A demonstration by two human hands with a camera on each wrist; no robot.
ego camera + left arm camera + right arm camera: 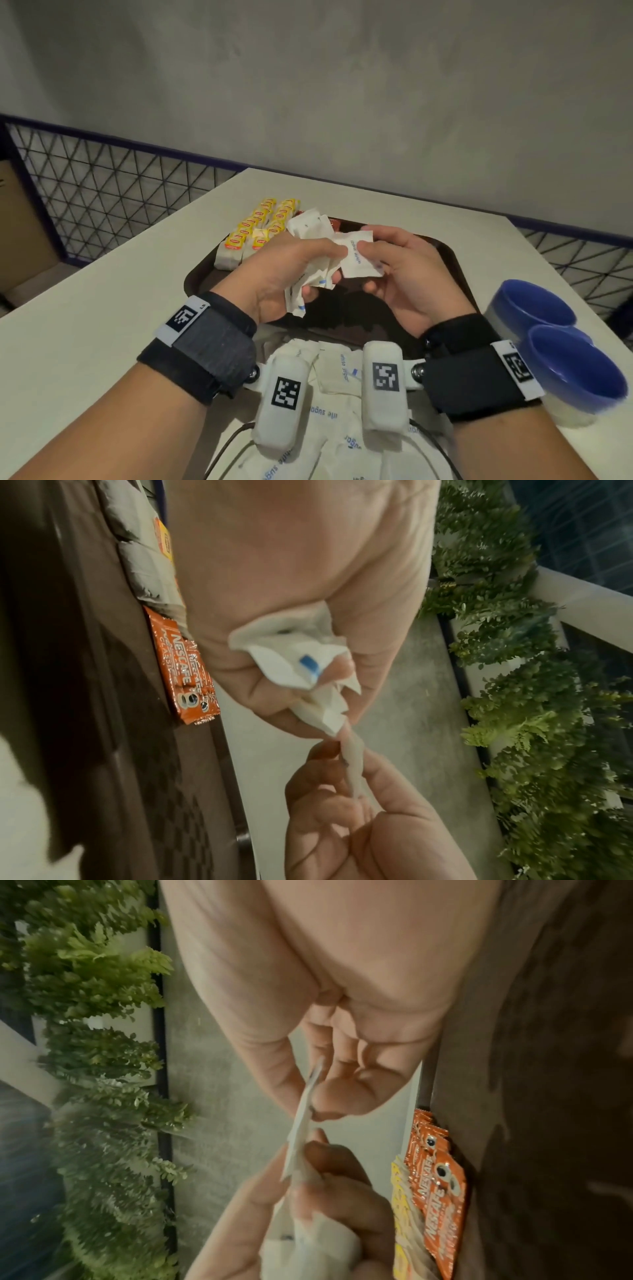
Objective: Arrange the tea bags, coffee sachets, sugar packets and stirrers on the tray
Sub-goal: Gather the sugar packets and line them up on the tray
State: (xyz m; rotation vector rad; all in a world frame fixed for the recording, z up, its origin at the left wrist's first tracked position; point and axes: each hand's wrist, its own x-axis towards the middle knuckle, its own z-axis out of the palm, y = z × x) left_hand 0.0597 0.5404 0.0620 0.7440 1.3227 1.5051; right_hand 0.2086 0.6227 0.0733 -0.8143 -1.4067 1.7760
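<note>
Left hand (pixel 291 270) clutched a crumpled bunch of sugar packets (pixel 310 228) above the brown tray (pixel 459 270), right hand (pixel 400 270) pinched one white sugar packet (pixel 359 255) by thumb and fingers — tea bags (pixel 260 229) in rows at tray's far-left edge, orange coffee sachets (pixel 186 666) beside them, more sugar packets (pixel 339 404) loose on the counter (pixel 102 291) — two blue cups (pixel 555 342) at right.

1. Left hand (pixel 291 270): bare; behind it, a black wrist strap (pixel 202 346) carrying a white square-code tag.
2. Right hand (pixel 404 274): bare; its black strap (pixel 479 370) likewise tagged.
3. White camera pods (pixel 284 397) sit beneath both wrists.
</note>
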